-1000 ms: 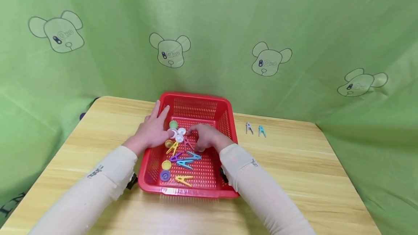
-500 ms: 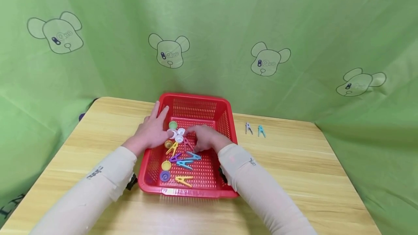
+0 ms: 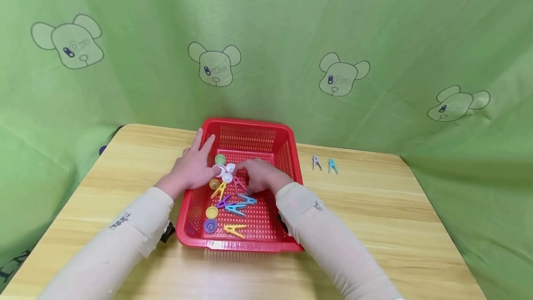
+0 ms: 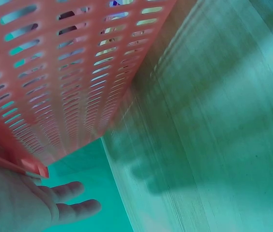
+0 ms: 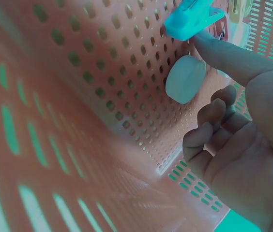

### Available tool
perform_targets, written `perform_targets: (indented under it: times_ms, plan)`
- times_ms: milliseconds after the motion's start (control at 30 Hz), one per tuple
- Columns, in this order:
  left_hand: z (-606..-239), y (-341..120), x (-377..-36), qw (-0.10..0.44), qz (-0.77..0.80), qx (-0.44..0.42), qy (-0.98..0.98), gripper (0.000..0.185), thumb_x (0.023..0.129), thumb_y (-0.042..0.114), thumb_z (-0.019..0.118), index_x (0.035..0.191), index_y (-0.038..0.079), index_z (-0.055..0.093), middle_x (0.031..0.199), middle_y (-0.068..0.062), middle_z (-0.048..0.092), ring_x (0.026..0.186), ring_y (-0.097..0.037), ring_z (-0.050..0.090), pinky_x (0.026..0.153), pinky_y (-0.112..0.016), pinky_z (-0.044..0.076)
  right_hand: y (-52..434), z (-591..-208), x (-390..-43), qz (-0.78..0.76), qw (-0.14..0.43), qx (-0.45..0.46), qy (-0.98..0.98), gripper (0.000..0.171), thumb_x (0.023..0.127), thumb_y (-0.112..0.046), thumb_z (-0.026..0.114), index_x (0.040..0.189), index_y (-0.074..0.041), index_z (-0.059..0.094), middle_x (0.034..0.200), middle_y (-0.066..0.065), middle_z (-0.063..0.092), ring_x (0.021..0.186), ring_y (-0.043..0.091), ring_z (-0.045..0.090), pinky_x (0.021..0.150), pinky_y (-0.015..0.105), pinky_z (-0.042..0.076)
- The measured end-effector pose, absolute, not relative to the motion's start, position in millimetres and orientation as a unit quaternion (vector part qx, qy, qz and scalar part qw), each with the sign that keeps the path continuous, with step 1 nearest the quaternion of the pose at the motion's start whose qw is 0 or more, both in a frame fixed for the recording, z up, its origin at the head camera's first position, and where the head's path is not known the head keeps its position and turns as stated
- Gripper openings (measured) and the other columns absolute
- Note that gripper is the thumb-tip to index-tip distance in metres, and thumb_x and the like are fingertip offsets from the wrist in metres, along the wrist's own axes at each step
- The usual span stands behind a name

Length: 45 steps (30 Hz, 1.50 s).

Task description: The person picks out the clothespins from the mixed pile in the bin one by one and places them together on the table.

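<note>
In the head view my left hand (image 3: 190, 165) lies over the left side of the red plastic basket (image 3: 251, 246), fingers straight and spread. Its thumb reaches inside to the white bottle caps (image 3: 227, 178). My right hand (image 3: 259, 175) is inside the basket, its index finger stretched left to those caps beside a pink clothespin (image 3: 238, 183). In the right wrist view several of its fingers curl loosely round nothing. There a white cap (image 5: 186, 79) lies on the basket floor below the hand, and the thumb (image 5: 228, 58) points at a blue clothespin (image 5: 192, 19).
Green (image 3: 220, 159), yellow (image 3: 212, 212) and purple (image 3: 210, 226) caps line the basket's left side. Yellow (image 3: 235, 230), purple (image 3: 223, 202) and blue clothespins (image 3: 236, 209) lie near them. Two more clothespins (image 3: 332, 166) rest on the wooden table (image 3: 366, 207), before a green curtain (image 3: 275, 22).
My right hand has shifted slightly left, bringing its index fingertip right up to the white caps. The left hand stays in place on the basket's side.
</note>
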<state>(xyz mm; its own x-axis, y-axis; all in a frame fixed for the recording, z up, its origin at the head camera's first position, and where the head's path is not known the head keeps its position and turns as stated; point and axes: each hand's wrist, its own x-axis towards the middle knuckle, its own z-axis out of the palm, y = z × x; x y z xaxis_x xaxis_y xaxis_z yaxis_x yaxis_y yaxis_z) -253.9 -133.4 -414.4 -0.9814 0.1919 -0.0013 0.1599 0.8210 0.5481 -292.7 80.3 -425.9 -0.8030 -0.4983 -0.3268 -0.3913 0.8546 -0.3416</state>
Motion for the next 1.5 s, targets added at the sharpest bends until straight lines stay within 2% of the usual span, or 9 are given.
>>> perform_targets:
  times_ms: [333, 533, 667, 767, 867, 1033, 1167, 1367, 1500]
  plan:
    - [-412, -134, -253, 0.031, 0.275, 0.09, 0.957, 0.093, 0.09, 0.032, 0.067, 0.162, 0.016, 0.011, 0.165, -0.009, -0.016, 0.138, -0.055, 0.024, 0.091, -0.066, 0.047, 80, -417, -292, -0.116, 0.209, -0.221, 0.946, 0.059, 0.076, -0.016, 0.089, 0.128, -0.032, 0.066, 0.12, 0.001, 0.06, 0.103, 0.02, 0.055, 0.087, 0.039, 0.053]
    - [-415, -133, -251, 0.039, 0.281, 0.089, 0.955, 0.093, 0.089, 0.032, 0.068, 0.162, 0.016, 0.013, 0.165, -0.009, -0.015, 0.137, -0.054, 0.026, 0.083, -0.061, 0.054, 87, -413, -294, -0.155, 0.217, -0.215, 0.939, 0.058, 0.076, -0.01, 0.088, 0.126, -0.03, 0.067, 0.119, 0.002, 0.059, 0.101, 0.023, 0.054, 0.079, 0.036, 0.056]
    - [-418, -133, -249, 0.04, 0.282, 0.088, 0.954, 0.093, 0.089, 0.032, 0.068, 0.162, 0.016, 0.013, 0.166, -0.011, -0.013, 0.136, -0.054, 0.027, 0.079, -0.057, 0.056, 93, -410, -295, -0.164, 0.214, -0.212, 0.939, 0.059, 0.075, -0.01, 0.088, 0.126, -0.03, 0.067, 0.122, 0.003, 0.058, 0.102, 0.023, 0.054, 0.083, 0.039, 0.055]
    - [-418, -132, -250, 0.039, 0.282, 0.09, 0.954, 0.093, 0.089, 0.031, 0.069, 0.162, 0.016, 0.013, 0.166, -0.011, -0.013, 0.136, -0.054, 0.028, 0.078, -0.057, 0.057, 95, -405, -297, -0.162, 0.207, -0.222, 0.939, 0.058, 0.075, -0.012, 0.089, 0.125, -0.029, 0.067, 0.119, 0.002, 0.059, 0.101, 0.023, 0.054, 0.083, 0.036, 0.054]
    - [-417, -132, -251, 0.035, 0.276, 0.091, 0.956, 0.093, 0.089, 0.032, 0.068, 0.162, 0.016, 0.012, 0.165, -0.011, -0.015, 0.135, -0.054, 0.03, 0.082, -0.06, 0.055, 96, -400, -299, -0.167, 0.202, -0.235, 0.936, 0.055, 0.075, -0.014, 0.089, 0.123, -0.027, 0.067, 0.114, 0.003, 0.06, 0.098, 0.023, 0.055, 0.083, 0.036, 0.053]
    - [-415, -131, -252, 0.033, 0.263, 0.092, 0.96, 0.094, 0.089, 0.033, 0.067, 0.162, 0.016, 0.011, 0.165, -0.01, -0.018, 0.135, -0.055, 0.03, 0.089, -0.065, 0.049, 99, -390, -302, -0.178, 0.192, -0.239, 0.935, 0.053, 0.075, -0.016, 0.089, 0.122, -0.026, 0.066, 0.115, 0.002, 0.06, 0.1, 0.022, 0.054, 0.087, 0.038, 0.052]
    - [-413, -130, -252, 0.036, 0.261, 0.091, 0.96, 0.095, 0.089, 0.033, 0.067, 0.162, 0.016, 0.01, 0.164, -0.009, -0.019, 0.135, -0.055, 0.03, 0.09, -0.066, 0.048, 103, -381, -303, -0.189, 0.19, -0.238, 0.933, 0.052, 0.075, -0.017, 0.09, 0.121, -0.026, 0.067, 0.111, 0.003, 0.06, 0.098, 0.024, 0.054, 0.082, 0.036, 0.053]
    - [-414, -130, -251, 0.034, 0.267, 0.092, 0.959, 0.094, 0.089, 0.033, 0.068, 0.162, 0.016, 0.011, 0.165, -0.009, -0.017, 0.135, -0.054, 0.03, 0.087, -0.064, 0.05, 110, -364, -305, -0.205, 0.181, -0.238, 0.932, 0.053, 0.075, -0.018, 0.089, 0.122, -0.026, 0.066, 0.113, 0.009, 0.061, 0.098, 0.024, 0.054, 0.078, 0.036, 0.054]
    - [-413, -130, -251, 0.033, 0.271, 0.091, 0.958, 0.093, 0.089, 0.032, 0.068, 0.162, 0.016, 0.012, 0.165, -0.01, -0.015, 0.134, -0.054, 0.03, 0.08, -0.06, 0.055, 119, -352, -308, -0.211, 0.16, -0.239, 0.934, 0.053, 0.075, -0.02, 0.09, 0.122, -0.025, 0.066, 0.111, 0.007, 0.06, 0.098, 0.023, 0.052, 0.077, 0.035, 0.053]
